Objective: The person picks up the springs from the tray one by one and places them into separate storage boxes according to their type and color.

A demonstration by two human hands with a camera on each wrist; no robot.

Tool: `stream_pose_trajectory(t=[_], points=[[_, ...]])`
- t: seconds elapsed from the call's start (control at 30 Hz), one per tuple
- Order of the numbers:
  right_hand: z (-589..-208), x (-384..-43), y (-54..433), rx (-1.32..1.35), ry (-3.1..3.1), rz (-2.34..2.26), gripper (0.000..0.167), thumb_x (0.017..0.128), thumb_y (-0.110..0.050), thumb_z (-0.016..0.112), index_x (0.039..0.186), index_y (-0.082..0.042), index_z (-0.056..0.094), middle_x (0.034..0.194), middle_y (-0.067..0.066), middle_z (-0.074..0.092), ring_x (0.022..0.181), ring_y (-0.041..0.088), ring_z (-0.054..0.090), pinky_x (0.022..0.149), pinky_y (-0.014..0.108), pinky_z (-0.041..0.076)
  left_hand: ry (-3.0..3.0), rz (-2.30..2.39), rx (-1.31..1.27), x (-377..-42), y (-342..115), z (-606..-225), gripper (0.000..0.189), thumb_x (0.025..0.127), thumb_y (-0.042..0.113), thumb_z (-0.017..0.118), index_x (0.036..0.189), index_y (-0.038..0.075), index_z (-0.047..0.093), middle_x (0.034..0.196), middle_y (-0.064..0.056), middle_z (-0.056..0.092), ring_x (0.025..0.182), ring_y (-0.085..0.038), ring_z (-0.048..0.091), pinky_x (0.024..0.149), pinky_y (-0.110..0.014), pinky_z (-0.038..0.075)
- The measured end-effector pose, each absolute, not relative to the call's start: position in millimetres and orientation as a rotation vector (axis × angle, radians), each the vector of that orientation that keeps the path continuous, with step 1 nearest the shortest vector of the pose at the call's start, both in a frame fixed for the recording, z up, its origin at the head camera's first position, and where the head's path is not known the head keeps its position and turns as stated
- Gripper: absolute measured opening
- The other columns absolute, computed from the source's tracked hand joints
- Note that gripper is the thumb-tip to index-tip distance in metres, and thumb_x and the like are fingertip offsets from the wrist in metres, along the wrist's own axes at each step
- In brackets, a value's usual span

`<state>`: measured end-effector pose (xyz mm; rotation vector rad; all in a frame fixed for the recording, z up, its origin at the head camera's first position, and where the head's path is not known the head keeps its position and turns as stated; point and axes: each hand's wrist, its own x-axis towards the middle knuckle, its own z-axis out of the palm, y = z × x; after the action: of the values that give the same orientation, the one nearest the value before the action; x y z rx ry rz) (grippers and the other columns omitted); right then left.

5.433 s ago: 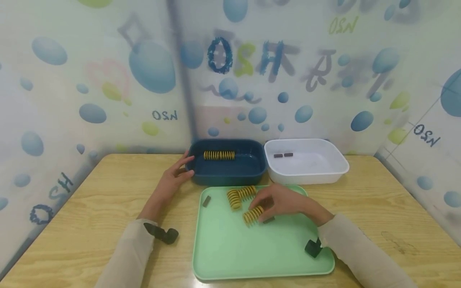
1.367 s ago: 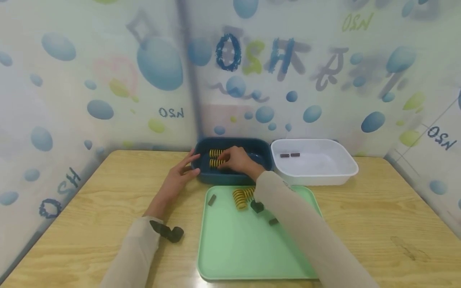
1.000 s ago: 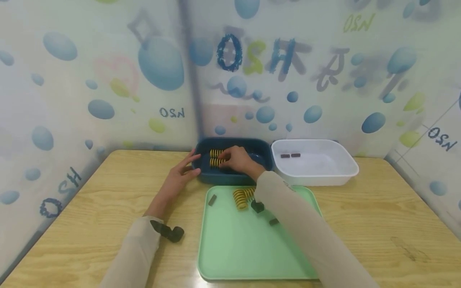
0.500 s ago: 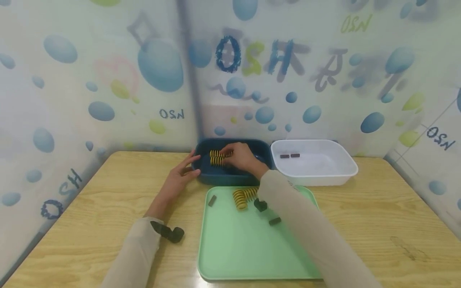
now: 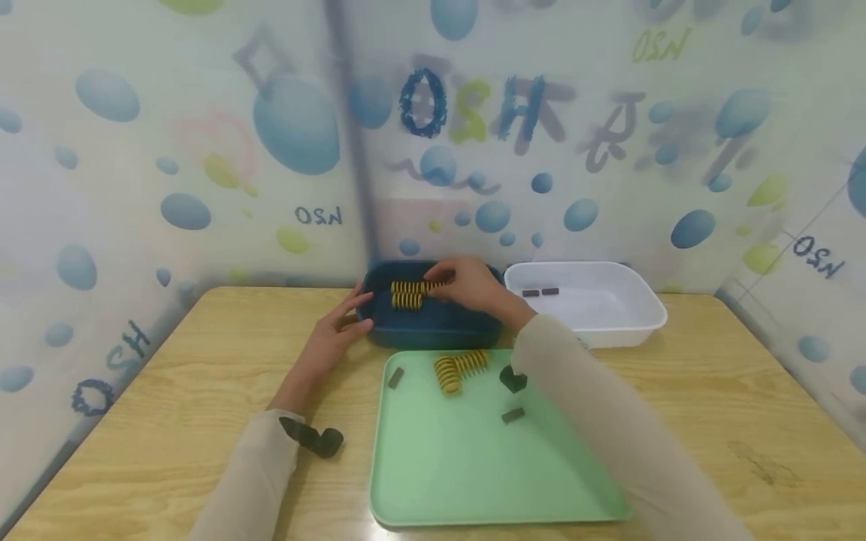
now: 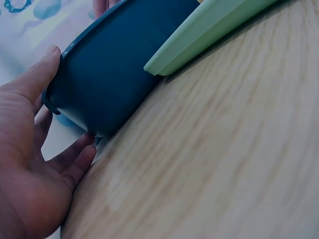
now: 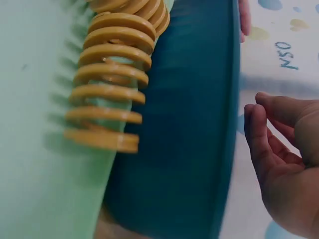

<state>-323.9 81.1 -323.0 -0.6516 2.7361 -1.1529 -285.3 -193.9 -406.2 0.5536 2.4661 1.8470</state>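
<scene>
In the head view, the dark blue bin (image 5: pixel 433 336) holds yellow coil springs: two end to end in a back row (image 5: pixel 406 288) and one spring (image 5: pixel 407 300) in front of them. My right hand (image 5: pixel 470 285) is over the bin, just right of that front spring. In the right wrist view its thumb and fingertips come close together with nothing between them. My left hand (image 5: pixel 331 338) rests against the bin's left end, fingers spread; the left wrist view shows its thumb (image 6: pixel 42 74) at the rim.
A green tray (image 5: pixel 446 473) in front of the bin bears two yellow springs (image 5: pixel 448 376) and two small dark ribbed pieces (image 5: pixel 513 415). To the right, a white bin (image 5: pixel 588 330) contains two similar dark pieces (image 5: pixel 531 293). A patterned wall stands behind.
My right hand carried a yellow spring from the tray into the blue bin and let it go in front of the back row, then drew back rightward. The left hand has stayed at the bin.
</scene>
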Motion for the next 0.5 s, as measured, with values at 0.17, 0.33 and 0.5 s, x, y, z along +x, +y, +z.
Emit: stream_pose_trajectory(t=[0.17,0.33,0.5], points=[[-313.2,-310.0,91.0,-0.679,2.734,-1.125,0.031,0.089,-0.016,0.070,0.119,-0.007,0.066,0.108,0.006,0.066,0.079,0.015,0.065,0.071,0.032,0.052,2.440,1.850,0.543,-279.8,-192.2,-397.7,0.051,0.096,0.017,0.060,0.144,0.011,0.044,0.158,0.006,0.017,0.127,-0.038,0.043,0.093,-0.025,0.040],[-312.3,-295.2,104.1,-0.724,2.729,-1.125,0.031,0.089,-0.020,0.070,0.118,-0.012,0.066,0.108,0.004,0.066,0.074,0.018,0.064,0.065,0.033,0.052,2.420,1.870,0.551,-276.5,-190.5,-393.4,0.051,0.096,0.014,0.059,0.144,0.006,0.043,0.158,0.000,0.017,0.126,-0.042,0.042,0.089,-0.019,0.040],[-311.9,-272.9,119.6,-0.752,2.698,-1.169,0.030,0.089,-0.024,0.071,0.118,-0.016,0.067,0.095,0.004,0.069,0.075,0.030,0.064,0.062,0.036,0.050,2.444,1.868,0.553,-285.3,-194.1,-407.2,0.051,0.096,0.022,0.061,0.143,0.015,0.046,0.157,0.012,0.019,0.125,-0.034,0.046,0.092,-0.023,0.040]])
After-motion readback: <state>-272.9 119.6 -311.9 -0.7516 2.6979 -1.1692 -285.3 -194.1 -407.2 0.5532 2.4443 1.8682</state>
